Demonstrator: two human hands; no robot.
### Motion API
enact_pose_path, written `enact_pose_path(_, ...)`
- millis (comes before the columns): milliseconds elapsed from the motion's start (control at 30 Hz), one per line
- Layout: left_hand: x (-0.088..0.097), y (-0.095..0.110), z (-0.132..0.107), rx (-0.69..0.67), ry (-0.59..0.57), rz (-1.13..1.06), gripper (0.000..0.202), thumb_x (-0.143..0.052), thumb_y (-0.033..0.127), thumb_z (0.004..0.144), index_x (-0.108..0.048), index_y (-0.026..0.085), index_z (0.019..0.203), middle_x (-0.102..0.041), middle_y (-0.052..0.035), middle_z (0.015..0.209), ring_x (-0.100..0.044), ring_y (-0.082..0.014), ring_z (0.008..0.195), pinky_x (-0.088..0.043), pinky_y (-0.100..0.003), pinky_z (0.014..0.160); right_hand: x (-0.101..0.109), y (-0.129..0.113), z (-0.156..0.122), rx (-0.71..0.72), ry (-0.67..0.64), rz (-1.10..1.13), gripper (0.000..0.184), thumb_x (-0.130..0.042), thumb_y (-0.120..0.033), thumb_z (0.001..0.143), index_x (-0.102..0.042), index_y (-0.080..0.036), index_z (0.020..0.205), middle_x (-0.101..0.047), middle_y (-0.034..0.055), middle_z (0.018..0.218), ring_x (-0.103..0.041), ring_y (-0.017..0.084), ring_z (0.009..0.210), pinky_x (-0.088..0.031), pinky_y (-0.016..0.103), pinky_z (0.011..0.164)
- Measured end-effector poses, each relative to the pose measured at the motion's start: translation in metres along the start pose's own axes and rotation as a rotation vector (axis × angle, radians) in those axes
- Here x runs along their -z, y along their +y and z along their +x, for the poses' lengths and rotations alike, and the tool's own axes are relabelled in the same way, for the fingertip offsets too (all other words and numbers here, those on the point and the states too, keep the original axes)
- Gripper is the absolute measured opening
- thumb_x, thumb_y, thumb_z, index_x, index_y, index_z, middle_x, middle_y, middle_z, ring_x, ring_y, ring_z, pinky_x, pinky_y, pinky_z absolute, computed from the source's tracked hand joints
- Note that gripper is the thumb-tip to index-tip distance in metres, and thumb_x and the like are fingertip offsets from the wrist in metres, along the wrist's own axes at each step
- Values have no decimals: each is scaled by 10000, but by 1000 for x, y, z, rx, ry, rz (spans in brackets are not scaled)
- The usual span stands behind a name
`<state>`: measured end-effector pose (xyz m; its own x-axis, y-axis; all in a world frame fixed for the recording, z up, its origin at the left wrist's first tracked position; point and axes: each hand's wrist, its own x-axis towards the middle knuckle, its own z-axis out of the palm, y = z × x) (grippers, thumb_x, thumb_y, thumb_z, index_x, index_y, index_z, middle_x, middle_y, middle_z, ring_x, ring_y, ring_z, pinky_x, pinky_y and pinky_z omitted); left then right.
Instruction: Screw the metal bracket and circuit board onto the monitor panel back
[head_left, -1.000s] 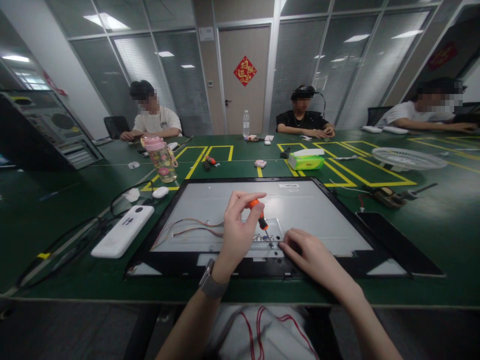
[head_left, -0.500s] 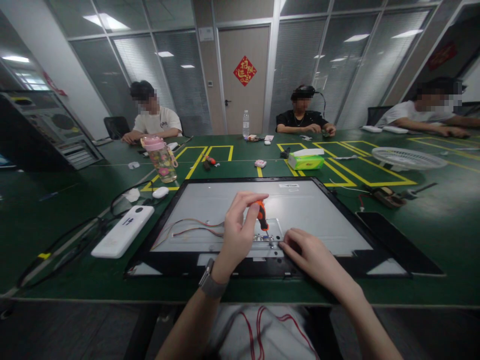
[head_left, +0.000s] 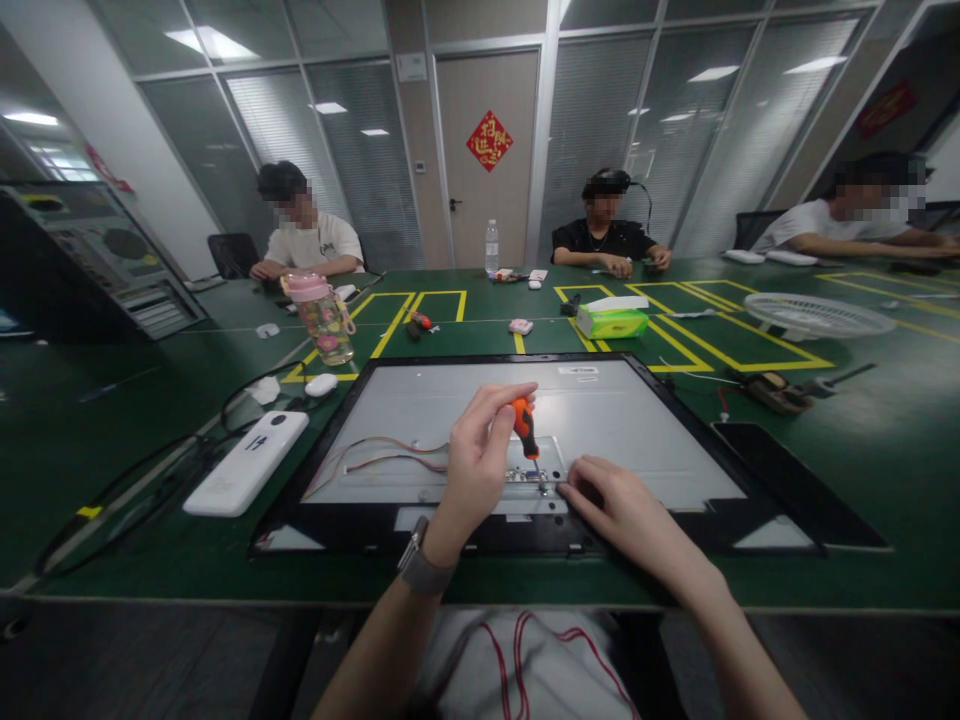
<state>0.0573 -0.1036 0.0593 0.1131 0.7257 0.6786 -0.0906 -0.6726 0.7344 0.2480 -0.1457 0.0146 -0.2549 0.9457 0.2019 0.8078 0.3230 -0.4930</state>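
Note:
A monitor panel (head_left: 622, 425) lies back side up on the green table (head_left: 885, 460), grey metal inside a black frame. My left hand (head_left: 476, 465) pinches the orange handle of a small screwdriver (head_left: 526, 432), whose tip stands on a small circuit board (head_left: 532, 474) near the panel's front edge. My right hand (head_left: 619, 510) rests on the panel beside the tip, fingers curled and pressed down next to the board. Thin coloured wires (head_left: 375, 452) run left from the board across the metal.
A white flat device (head_left: 247, 462) and black cables (head_left: 142, 490) lie to the left, with a pink-lidded bottle (head_left: 322, 318) behind. A green tissue box (head_left: 611, 320), a white fan grille (head_left: 817, 318) and a black strip (head_left: 795, 485) are to the right. Three people sit at the far side.
My left hand's fingers have shifted round the screwdriver handle, which now stands more upright; the tip stays on the same spot. My right hand has not moved.

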Motion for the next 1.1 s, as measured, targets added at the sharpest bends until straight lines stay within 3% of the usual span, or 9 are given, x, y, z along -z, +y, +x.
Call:
enact_pose_path(133, -1, -1, 0, 38, -24, -57, 278, -482, 292, 985, -700, 197, 1129, -686, -87, 1018, -653, -183, 954, -516, -305, 853, 0, 0, 0, 0, 7, 3, 204, -478, -281, 956, -543, -228, 770, -617, 35, 774, -607, 210, 723, -456, 307, 668)
enact_pose_path(300, -1, -8, 0, -21, 53, 31, 161, -691, 300, 858, -759, 218, 978, -578, -39, 892, -584, -150, 824, -507, -280, 789, -1, 1, -1, -10, -3, -4, 199, -476, -275, 956, -524, -225, 769, -604, 30, 768, -596, 207, 721, -443, 306, 666)
enact_pose_path(500, 0, -1, 1, 20, 21, -41, 283, -466, 223, 957, -741, 190, 1014, -677, -69, 988, -640, -178, 953, -507, -289, 839, -2, 2, 0, -10, -19, 2, 201, -466, -290, 969, -520, -224, 787, -594, 30, 781, -591, 212, 737, -441, 315, 685)
enact_pose_path(600, -1, 1, 2, 43, 13, -61, 267, -473, 240, 952, -728, 173, 993, -685, -62, 904, -658, -170, 848, -516, -288, 766, -2, 3, 0, -3, -19, 3, 200, -462, -291, 972, -520, -225, 792, -592, 28, 780, -591, 211, 734, -442, 318, 690)
enact_pose_path(767, -1, -3, 1, -34, 58, 39, 132, -618, 234, 890, -745, 202, 877, -599, -31, 833, -579, -152, 813, -480, -278, 785, -3, 4, -1, 10, 11, 2, 195, -475, -283, 959, -528, -227, 780, -604, 28, 773, -596, 206, 717, -442, 305, 666)
enact_pose_path(933, 1, -5, 0, 15, 35, -31, 316, -440, 213, 963, -739, 187, 1062, -633, -68, 960, -591, -177, 914, -479, -296, 825, -2, 3, -1, 16, 27, 12, 196, -483, -282, 952, -544, -229, 773, -614, 31, 768, -603, 207, 719, -449, 300, 662)
enact_pose_path(1100, 1, -4, 2, 1, 2, -64, 312, -455, 211, 959, -710, 177, 1136, -654, -60, 917, -601, -168, 876, -496, -284, 785, -3, 4, 0, 3, 4, -7, 190, -479, -278, 955, -533, -226, 781, -608, 35, 774, -602, 215, 729, -451, 312, 675)
